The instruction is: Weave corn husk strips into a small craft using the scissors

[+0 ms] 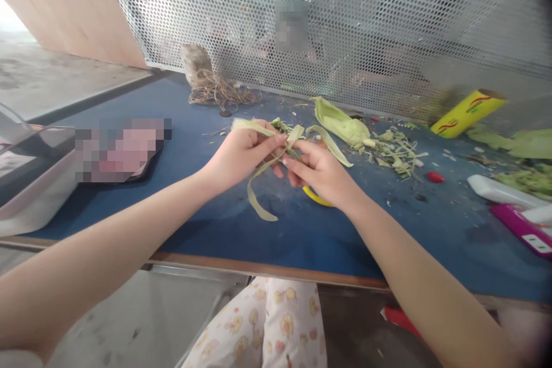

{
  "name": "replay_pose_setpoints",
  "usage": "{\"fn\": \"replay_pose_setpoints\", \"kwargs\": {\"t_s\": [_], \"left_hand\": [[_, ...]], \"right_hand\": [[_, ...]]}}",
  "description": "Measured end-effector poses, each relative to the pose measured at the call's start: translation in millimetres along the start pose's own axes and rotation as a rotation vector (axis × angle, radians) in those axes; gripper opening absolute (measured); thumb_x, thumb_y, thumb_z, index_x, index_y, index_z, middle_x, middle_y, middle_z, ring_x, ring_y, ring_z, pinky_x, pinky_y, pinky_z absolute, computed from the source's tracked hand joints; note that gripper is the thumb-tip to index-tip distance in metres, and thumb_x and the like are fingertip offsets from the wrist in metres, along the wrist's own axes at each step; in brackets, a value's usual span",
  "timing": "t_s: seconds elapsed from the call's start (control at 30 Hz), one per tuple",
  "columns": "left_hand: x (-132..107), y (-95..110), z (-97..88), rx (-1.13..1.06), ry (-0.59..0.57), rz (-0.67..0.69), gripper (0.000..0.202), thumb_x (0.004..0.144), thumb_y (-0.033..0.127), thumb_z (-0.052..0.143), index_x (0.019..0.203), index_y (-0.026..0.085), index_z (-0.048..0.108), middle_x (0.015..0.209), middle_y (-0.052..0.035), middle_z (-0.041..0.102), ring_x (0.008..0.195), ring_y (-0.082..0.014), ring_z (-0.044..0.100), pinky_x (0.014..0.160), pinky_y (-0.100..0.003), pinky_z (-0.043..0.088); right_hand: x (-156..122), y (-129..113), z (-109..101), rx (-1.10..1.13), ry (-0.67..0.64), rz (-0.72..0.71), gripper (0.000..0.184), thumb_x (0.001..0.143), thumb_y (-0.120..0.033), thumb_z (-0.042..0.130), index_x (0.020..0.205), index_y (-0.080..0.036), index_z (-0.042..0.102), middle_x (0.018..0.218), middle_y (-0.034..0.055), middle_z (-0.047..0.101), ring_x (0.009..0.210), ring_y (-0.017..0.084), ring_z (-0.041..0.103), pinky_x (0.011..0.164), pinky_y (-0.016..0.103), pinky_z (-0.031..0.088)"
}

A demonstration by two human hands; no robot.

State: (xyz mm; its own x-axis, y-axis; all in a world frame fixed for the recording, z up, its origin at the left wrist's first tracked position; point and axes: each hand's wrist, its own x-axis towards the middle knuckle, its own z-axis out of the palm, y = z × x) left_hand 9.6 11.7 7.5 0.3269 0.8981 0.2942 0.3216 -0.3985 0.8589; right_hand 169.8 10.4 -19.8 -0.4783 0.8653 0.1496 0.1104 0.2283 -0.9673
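Pale green strips of corn husk (254,200) cross between my two hands above the blue table. My left hand (245,152) is closed, with its thumb and fingers pinching the strips where they meet. From the other side my right hand (321,169) grips them too, fingertips nearly touching the left ones. One loose end curls down below the hands, and another arcs out to the right over my right hand. The crossing itself is partly hidden by fingers. Beneath my right hand a curved yellow piece (317,196) shows, mostly covered.
Behind my hands lie a whole green husk (345,125) and shredded bits (399,155). Tangled twine (219,92) sits by the mesh panel (241,29). A yellow tube (468,114), a red bit (434,177) and a purple item (521,230) are right; a pale tray (47,198) is left.
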Motion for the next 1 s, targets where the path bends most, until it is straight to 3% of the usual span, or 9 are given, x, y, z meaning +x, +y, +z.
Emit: {"fn": "replay_pose_setpoints", "kwargs": {"t_s": [0.1, 0.3, 0.47, 0.53, 0.6, 0.7, 0.77, 0.9, 1.0], "left_hand": [[2.3, -0.3, -2.3, 0.019, -0.015, -0.038, 0.032, 0.084, 0.025, 0.046, 0.057, 0.012, 0.057, 0.056, -0.0006, 0.059, 0.041, -0.0042, 0.053, 0.039, -0.014, 0.038], [4.7, -3.6, -3.7, -0.222, -0.026, -0.095, 0.022, 0.081, 0.029, 0.051, 0.066, 0.015, 0.045, 0.059, -0.0019, 0.06, 0.051, -0.0119, 0.062, 0.033, -0.015, 0.037], [2.0, 0.6, -5.8, -0.182, -0.051, -0.1, 0.022, 0.078, 0.032, 0.055, 0.07, 0.012, 0.054, 0.065, -0.0035, 0.063, 0.055, -0.0133, 0.063, 0.04, -0.018, 0.044], [0.3, 1.1, -6.2, -0.193, -0.076, -0.074, 0.018, 0.072, 0.028, 0.061, 0.079, 0.013, 0.055, 0.065, -0.0017, 0.064, 0.056, -0.0133, 0.063, 0.043, -0.018, 0.045], [-1.1, 0.2, -6.1, -0.249, -0.113, -0.066, 0.026, 0.068, 0.022, 0.066, 0.088, 0.015, 0.051, 0.066, -0.0006, 0.065, 0.059, -0.0144, 0.064, 0.044, -0.019, 0.045], [-3.1, -1.1, -6.3, -0.287, -0.159, -0.105, 0.037, 0.067, 0.02, 0.066, 0.096, 0.018, 0.044, 0.065, -0.0001, 0.067, 0.058, -0.016, 0.064, 0.042, -0.019, 0.045], [-4.3, -0.7, -7.0, -0.256, -0.155, -0.118, 0.041, 0.066, 0.02, 0.066, 0.099, 0.019, 0.042, 0.059, 0.002, 0.065, 0.053, -0.0159, 0.064, 0.042, -0.019, 0.045], [-4.4, 0.1, -7.3, -0.207, -0.136, -0.091, 0.04, 0.066, 0.021, 0.066, 0.098, 0.019, 0.043, 0.056, 0.0017, 0.065, 0.054, -0.0159, 0.064, 0.048, -0.02, 0.047], [-1.3, 0.0, -6.4, -0.218, -0.143, -0.096, 0.04, 0.066, 0.023, 0.066, 0.099, 0.018, 0.045, 0.058, 0.0002, 0.065, 0.056, -0.0164, 0.065, 0.053, -0.023, 0.05]], "right_hand": [[-0.6, -1.6, -1.9, 0.032, 0.024, 0.032, 0.021, 0.082, -0.035, 0.049, 0.097, -0.021, 0.049, 0.048, -0.0084, 0.038, 0.04, 0.005, 0.035, 0.039, 0.018, 0.03], [-0.7, -1.8, -4.0, 0.051, 0.063, 0.02, 0.028, 0.084, -0.03, 0.045, 0.11, -0.02, 0.047, 0.046, -0.0092, 0.034, 0.039, 0.005, 0.032, 0.038, 0.018, 0.027], [-0.6, -2.4, -4.7, -0.022, -0.002, -0.01, 0.029, 0.085, -0.033, 0.044, 0.11, -0.019, 0.048, 0.055, -0.0041, 0.049, 0.048, 0.007, 0.044, 0.046, 0.02, 0.035], [0.1, -3.1, -4.8, 0.033, -0.052, -0.024, 0.027, 0.085, -0.037, 0.044, 0.104, -0.021, 0.053, 0.063, -0.0012, 0.054, 0.052, 0.008, 0.048, 0.045, 0.02, 0.034], [0.9, -4.0, -4.7, 0.088, -0.042, -0.041, 0.027, 0.084, -0.04, 0.044, 0.099, -0.02, 0.057, 0.064, -0.0009, 0.053, 0.052, 0.008, 0.047, 0.043, 0.019, 0.032], [1.1, -5.7, -4.9, 0.046, 0.072, -0.058, 0.025, 0.079, -0.037, 0.054, 0.094, -0.019, 0.062, 0.057, -0.0027, 0.05, 0.05, 0.007, 0.045, 0.043, 0.019, 0.032], [0.9, -6.3, -5.3, 0.006, 0.153, -0.075, 0.019, 0.075, -0.034, 0.058, 0.081, -0.017, 0.065, 0.055, -0.0028, 0.05, 0.047, 0.006, 0.041, 0.043, 0.02, 0.031], [1.3, -4.8, -6.3, 0.093, 0.222, -0.093, 0.028, 0.074, -0.034, 0.059, 0.054, -0.015, 0.058, 0.056, -0.0008, 0.053, 0.042, 0.004, 0.035, 0.04, 0.021, 0.028], [2.9, -1.8, -6.8, 0.129, 0.238, -0.078, 0.031, 0.073, -0.035, 0.06, 0.049, -0.015, 0.055, 0.06, 0.0, 0.054, 0.043, 0.004, 0.035, 0.04, 0.021, 0.027]]}}
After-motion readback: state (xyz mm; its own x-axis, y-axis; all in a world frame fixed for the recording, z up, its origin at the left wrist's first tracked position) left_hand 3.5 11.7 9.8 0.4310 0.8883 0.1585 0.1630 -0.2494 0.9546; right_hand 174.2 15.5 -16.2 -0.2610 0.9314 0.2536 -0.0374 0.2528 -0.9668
